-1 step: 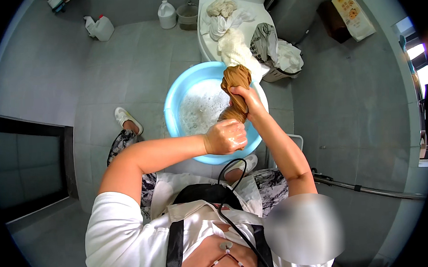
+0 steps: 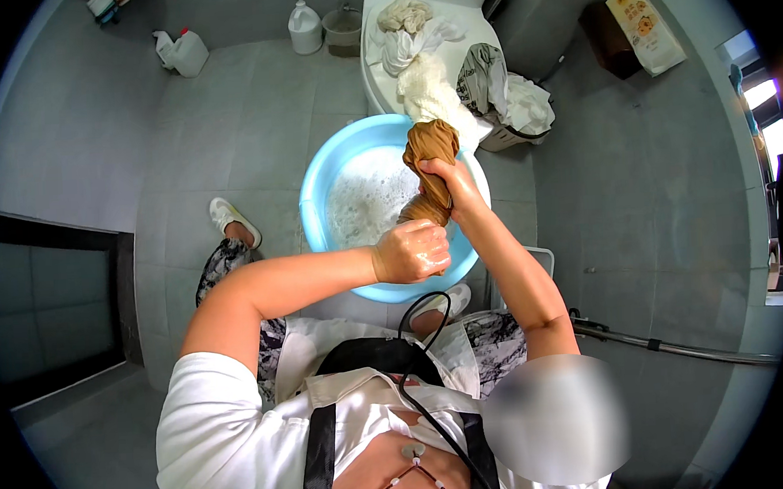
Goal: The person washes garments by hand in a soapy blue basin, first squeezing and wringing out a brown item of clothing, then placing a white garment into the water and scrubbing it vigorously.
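Both my hands grip a twisted brown cloth (image 2: 432, 142) over the right side of a light blue basin (image 2: 315, 192). My left hand (image 2: 412, 251) is closed in a fist round its near end, and its skin looks wet. Farther up, my right hand (image 2: 449, 181) wraps round the middle, with a bunched part of the cloth standing out beyond it. Foamy, soapy water (image 2: 367, 193) lies in the basin below. What kind of garment the cloth is, I cannot make out.
Beyond the basin, a white toilet (image 2: 378, 77) bears light clothes (image 2: 421, 44). A basket (image 2: 505, 138) of laundry stands right of it. Against the far wall are a pump bottle (image 2: 306, 28), a small bucket (image 2: 343, 32) and a white jug (image 2: 188, 53). A dark cable (image 2: 449, 305) hangs near my lap.
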A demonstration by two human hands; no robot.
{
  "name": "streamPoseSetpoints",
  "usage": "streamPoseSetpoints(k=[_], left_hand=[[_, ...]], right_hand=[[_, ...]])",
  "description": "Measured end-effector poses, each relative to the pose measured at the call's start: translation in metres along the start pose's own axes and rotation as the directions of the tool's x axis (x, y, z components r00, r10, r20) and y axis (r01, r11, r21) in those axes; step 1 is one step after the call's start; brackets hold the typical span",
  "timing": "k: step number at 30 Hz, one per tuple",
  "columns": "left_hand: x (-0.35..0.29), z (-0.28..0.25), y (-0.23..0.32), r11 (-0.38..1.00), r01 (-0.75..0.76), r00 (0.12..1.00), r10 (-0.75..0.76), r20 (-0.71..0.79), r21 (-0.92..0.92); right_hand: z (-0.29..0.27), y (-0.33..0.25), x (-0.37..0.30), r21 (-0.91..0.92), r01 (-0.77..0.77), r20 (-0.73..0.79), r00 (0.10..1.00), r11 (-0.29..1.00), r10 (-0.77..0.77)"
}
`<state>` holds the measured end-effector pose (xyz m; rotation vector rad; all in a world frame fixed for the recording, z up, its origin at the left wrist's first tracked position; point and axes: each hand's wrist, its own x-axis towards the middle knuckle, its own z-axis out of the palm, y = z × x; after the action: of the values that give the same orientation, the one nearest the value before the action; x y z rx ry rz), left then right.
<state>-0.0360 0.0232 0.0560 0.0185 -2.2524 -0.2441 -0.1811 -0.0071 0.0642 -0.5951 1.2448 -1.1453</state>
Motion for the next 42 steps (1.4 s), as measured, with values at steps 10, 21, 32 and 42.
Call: streamPoseSetpoints(k=[10,21,32,42], left_hand=[[-0.021,0.009,-0.004,0.850,0.433,0.839,-0.502,-0.209,-0.300],[-0.037,0.018,-0.054,0.048,0.713,0.174,-0.979,0.110,-0.699],[-0.050,0.017,-0.050,-0.186,0.659,0.070,-0.950,0.306,-0.729],[-0.064,0.023,-0.052,-0.198,0.697,0.127,-0.912,0.390,-0.689]], right_hand=[[-0.019,-0.021,-0.023,0.001,0.178,-0.171,0.970,0.984,-0.175],[-0.078,-0.127,-0.010,0.454,0.683,-0.472,0.729,0.572,-0.496],[-0.072,-0.163,0.073,0.560,0.751,-0.429,0.624,0.350,-0.653],[-0.093,-0.043,0.088,0.093,0.493,-0.463,0.791,0.865,-0.401]])
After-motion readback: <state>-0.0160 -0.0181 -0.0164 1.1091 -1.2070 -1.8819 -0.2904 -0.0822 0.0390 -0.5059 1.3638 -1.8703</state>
